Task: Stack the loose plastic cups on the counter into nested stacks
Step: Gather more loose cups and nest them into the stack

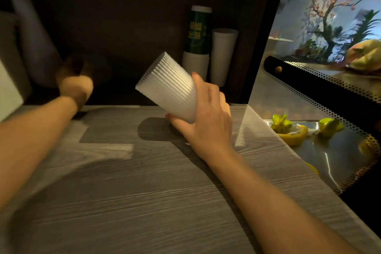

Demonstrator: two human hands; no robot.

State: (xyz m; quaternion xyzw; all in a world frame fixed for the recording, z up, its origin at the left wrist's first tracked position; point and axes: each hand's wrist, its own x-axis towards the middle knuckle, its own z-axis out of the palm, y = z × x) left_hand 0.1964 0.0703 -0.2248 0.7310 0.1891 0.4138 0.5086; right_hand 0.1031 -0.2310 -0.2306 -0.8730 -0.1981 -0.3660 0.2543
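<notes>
Right hand: clamped around the narrow base end of the ribbed cup, thumb under, fingers over the far side; gripped low, probably to leave the mouth free for nesting.
Ribbed cup: held off the desk near centre, tilted with the wide rim up toward 10 o'clock; translucent white plastic, fine ridges running from rim to base, tapered so as to slide into a twin.
Left hand: at 9 o'clock from the cup, blurred, reaching into the dark recess; apart or closed, could not be told, nor whether anything was held.
White stacks: stood at 1 o'clock against the back wall, smooth matte tapered cups, one tall column beside a shorter one; likely the nesting target, judged from the task.
Green sleeve: sat atop the shorter stack, printed cylinder with a pale cap.
Desk: grey wood-grain laminate, flat and matte, shadowed under the cup.
Glass case: at 3 o'clock, perforated dotted edging, yellow-green fruit pieces on a metal tray.
Stage: one cup lifted, not yet nested.
</notes>
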